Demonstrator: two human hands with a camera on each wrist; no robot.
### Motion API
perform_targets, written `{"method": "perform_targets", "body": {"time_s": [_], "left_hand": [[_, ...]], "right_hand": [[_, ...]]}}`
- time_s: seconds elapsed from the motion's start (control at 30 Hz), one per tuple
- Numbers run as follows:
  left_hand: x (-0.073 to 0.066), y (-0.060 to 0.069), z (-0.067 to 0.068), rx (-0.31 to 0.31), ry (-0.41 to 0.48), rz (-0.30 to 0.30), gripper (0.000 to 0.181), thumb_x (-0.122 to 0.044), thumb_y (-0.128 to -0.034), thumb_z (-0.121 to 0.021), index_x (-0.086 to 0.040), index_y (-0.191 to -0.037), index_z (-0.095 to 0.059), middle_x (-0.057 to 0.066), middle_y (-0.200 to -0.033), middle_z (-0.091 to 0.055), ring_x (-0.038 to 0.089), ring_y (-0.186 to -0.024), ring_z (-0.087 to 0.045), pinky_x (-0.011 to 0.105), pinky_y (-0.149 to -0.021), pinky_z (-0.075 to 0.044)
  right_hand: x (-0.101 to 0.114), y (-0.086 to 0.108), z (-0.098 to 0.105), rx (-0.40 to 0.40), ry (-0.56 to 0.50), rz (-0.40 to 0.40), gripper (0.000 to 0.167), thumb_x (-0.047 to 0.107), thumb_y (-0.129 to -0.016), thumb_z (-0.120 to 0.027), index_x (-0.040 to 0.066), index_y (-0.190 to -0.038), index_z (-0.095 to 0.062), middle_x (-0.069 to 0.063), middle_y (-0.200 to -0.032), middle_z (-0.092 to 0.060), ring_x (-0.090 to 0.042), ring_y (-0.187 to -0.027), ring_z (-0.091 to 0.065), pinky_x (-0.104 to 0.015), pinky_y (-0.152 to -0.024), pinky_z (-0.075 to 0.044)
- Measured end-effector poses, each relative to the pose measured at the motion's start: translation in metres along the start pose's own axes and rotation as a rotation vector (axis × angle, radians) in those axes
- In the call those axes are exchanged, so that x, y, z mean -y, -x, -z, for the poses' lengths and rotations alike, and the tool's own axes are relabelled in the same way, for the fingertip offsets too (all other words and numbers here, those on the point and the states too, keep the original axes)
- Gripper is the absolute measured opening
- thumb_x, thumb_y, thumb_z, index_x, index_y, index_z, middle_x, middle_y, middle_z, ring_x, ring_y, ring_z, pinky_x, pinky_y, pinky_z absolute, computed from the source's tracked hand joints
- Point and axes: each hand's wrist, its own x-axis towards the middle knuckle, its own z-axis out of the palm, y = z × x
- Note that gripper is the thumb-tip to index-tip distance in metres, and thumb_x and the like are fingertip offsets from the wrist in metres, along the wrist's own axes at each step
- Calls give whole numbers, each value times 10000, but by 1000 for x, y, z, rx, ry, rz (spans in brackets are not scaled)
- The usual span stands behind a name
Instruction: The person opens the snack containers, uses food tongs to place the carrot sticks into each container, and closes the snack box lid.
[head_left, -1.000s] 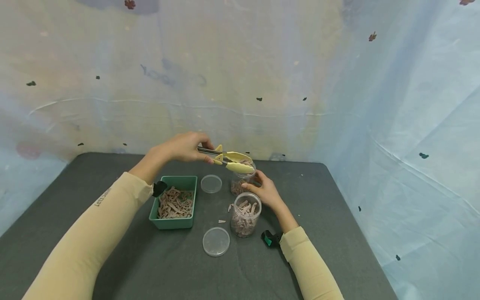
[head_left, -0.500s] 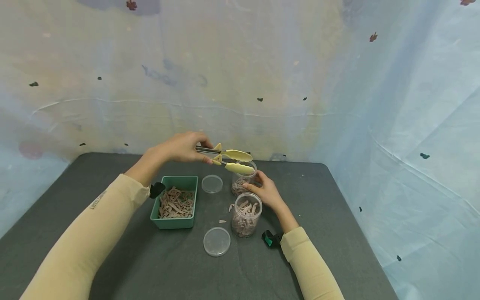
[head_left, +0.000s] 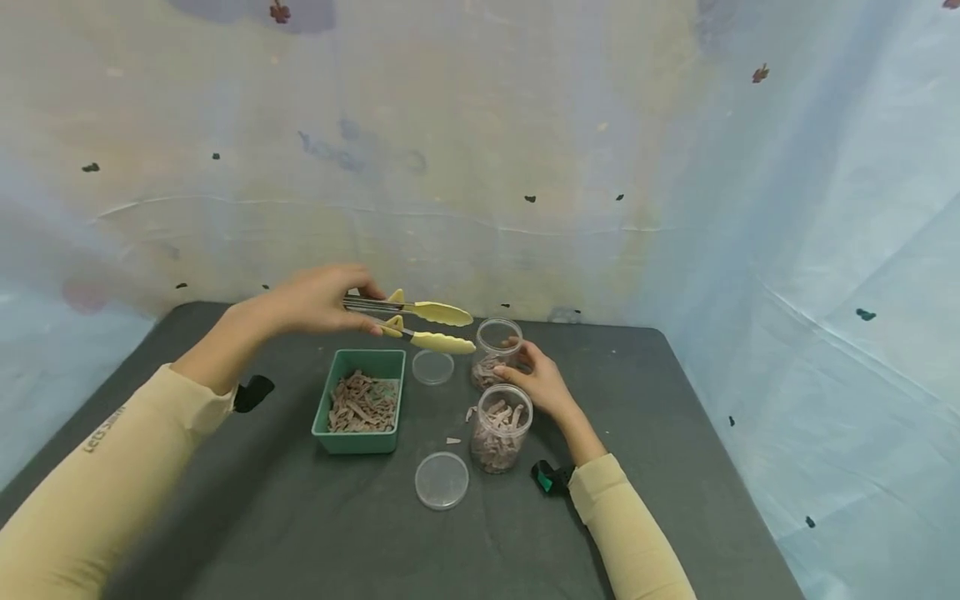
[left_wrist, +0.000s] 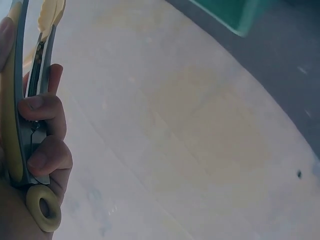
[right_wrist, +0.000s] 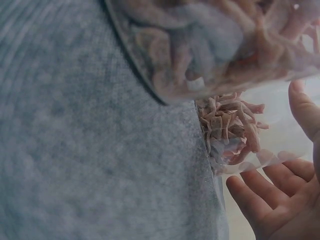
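My left hand (head_left: 315,300) grips a pair of tongs with yellow scalloped tips (head_left: 442,314). The tips are spread with nothing between them, left of the back jar's mouth. In the left wrist view, fingers curl around the tongs' handle (left_wrist: 11,115), which ends in a yellow ring. My right hand (head_left: 546,385) holds the back clear jar (head_left: 489,352) from its right side, thumb and fingers around the wall. Brownish dried strips fill the jar's lower part. A fuller lidless jar (head_left: 498,446) stands in front, nearest the right wrist camera.
A green tray (head_left: 356,444) of the same strips stands at left. Two clear round lids (head_left: 442,481) lie between tray and jars. A few loose strips (head_left: 453,441) lie on the dark tabletop (head_left: 360,533). A patterned sheet (head_left: 450,150) hangs behind.
The strips that the tongs held over the back jar are out of the tips. My left hand has drawn the tongs leftward from the jar. My right hand stays on the jar.
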Motion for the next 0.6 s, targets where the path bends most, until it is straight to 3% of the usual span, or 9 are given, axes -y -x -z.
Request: {"method": "perform_targets", "body": {"time_s": [0.2, 0.4, 0.6], "left_hand": [[10, 29, 5, 24, -46, 37, 492, -471, -876, -833, -130, -1213, -721, 37, -1175, -672, 279, -1074, -668, 517, -848, -544], [19, 50, 3, 51, -109, 69, 512, -545, -855, -821, -157, -1178, -737, -11, -1127, -660, 204, -967, -671, 463, -756, -551], [28, 69, 0, 98, -114, 114, 497, -567, -839, -825, -199, -1161, -737, -52, -1136, -662, 148, -954, -658, 407, -708, -538]], "right_hand": [[-3, 1, 7, 4, 8, 1, 674, 253, -990, -750, 68, -1560, -440, -182, -1516, -540, -388, -1399, -517, -553, -1066, -478], [-8, 2, 11, 2, 28, 11, 680, 262, -999, -739, 54, -1565, -425, -184, -1528, -527, -394, -1403, -511, -553, -1073, -471], [-6, 4, 12, 2, 7, 22, 659, 251, -1000, -735, 20, -1544, -442, -169, -1520, -537, -395, -1382, -532, -553, -1077, -467]]}}
